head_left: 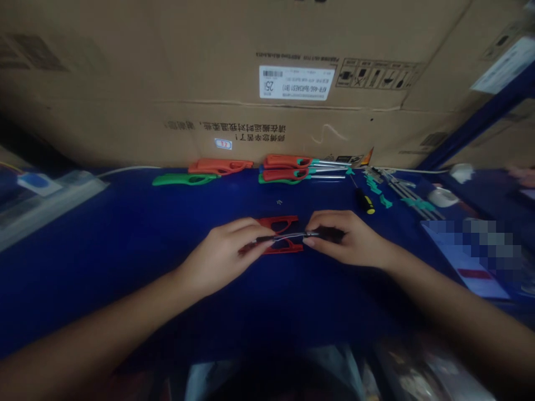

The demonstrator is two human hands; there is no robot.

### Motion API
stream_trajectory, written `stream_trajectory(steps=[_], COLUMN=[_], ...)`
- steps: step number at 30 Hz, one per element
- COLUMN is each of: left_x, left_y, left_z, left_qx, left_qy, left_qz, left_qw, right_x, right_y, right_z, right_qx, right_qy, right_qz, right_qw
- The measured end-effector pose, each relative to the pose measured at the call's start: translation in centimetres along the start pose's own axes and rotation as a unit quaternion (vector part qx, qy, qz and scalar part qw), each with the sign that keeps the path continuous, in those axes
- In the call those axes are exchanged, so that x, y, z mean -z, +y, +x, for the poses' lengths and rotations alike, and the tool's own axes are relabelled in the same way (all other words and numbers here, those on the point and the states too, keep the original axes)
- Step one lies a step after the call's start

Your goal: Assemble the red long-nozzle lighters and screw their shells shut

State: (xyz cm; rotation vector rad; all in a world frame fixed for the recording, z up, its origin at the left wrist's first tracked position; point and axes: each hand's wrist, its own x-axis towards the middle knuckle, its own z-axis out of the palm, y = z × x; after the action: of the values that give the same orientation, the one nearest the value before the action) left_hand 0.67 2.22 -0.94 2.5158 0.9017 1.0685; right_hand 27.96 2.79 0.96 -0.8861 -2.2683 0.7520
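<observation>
My left hand (223, 253) pinches one end of a thin black piece with a pale wire (288, 236); its exact kind is too small and blurred to make out. My right hand (357, 236) is closed on a dark part at the other end, partly hidden by the fingers. Beneath the hands, two red plastic lighter handle shells lie on the blue table, an upper shell (288, 221) and a lower shell (295, 248). My left fingers cover their left ends.
Behind lie red lighters with metal tubes (288, 161), an orange handle (219, 166) and a green handle (184, 179). A black and yellow screwdriver (365, 201), teal pieces (384, 200) and metal rods (407, 192) are on the right. A cardboard wall (146, 72) closes the back.
</observation>
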Motion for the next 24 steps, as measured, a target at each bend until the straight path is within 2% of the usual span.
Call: stream_trajectory(steps=[4,7,11,16,24], left_x=[0.17,0.3,0.45,0.5,0.68], left_y=[0.18,0.4,0.62,0.32,-0.31], left_z=[-0.2,-0.15,0.05,0.31,0.54], left_qx=[-0.044,-0.051,-0.019,0.033,0.082], left_qy=[0.013,0.022,0.028,0.03,-0.026], left_qz=[0.018,0.028,0.027,0.022,0.015], left_qw=[0.999,0.998,0.999,0.999,0.996], right_x=[-0.04,0.06,0.12,-0.05,0.33], right_y=[0.14,0.26,0.22,0.49,0.91], right_z=[-0.02,-0.04,-0.11,-0.26,0.25], right_qx=[-0.001,-0.003,-0.017,-0.058,0.026], right_qy=[-0.002,-0.014,-0.024,-0.007,-0.034], right_qz=[-0.007,-0.008,-0.006,0.015,-0.043], right_qw=[1.0,1.0,1.0,0.998,0.998])
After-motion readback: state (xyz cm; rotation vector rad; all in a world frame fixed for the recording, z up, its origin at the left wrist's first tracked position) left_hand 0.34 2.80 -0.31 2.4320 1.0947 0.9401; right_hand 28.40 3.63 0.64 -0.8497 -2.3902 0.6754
